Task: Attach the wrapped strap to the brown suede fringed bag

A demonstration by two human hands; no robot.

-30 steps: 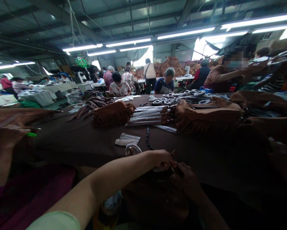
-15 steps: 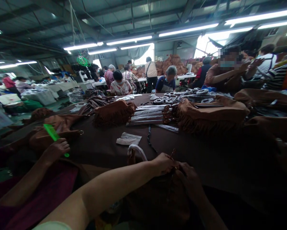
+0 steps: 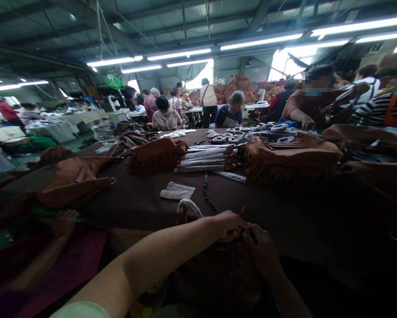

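Observation:
My left hand (image 3: pixel 230 224) and my right hand (image 3: pixel 260 247) meet at the near edge of the dark brown table (image 3: pixel 135 201), fingers pinched together on the top of a dark brown bag (image 3: pixel 218 278) in my lap. A small brown strap end (image 3: pixel 241 212) sticks up between the fingers. What exactly each hand grips is lost in shadow. A brown piece with a white loop (image 3: pixel 187 210) lies just behind my left hand.
A co-worker's hand (image 3: pixel 64 223) rests on a tan bag (image 3: pixel 74 181) at the left. Fringed brown bags (image 3: pixel 157 154) (image 3: pixel 289 157), wrapped straps (image 3: pixel 205 160), a white cloth (image 3: pixel 177 191) and rings (image 3: pixel 248 132) lie farther back. Several people work around other tables.
The co-worker's hand at the left has dropped lower and its green comb is nearly hidden. My hands stay pinched together at the bag's top, shifted barely at all.

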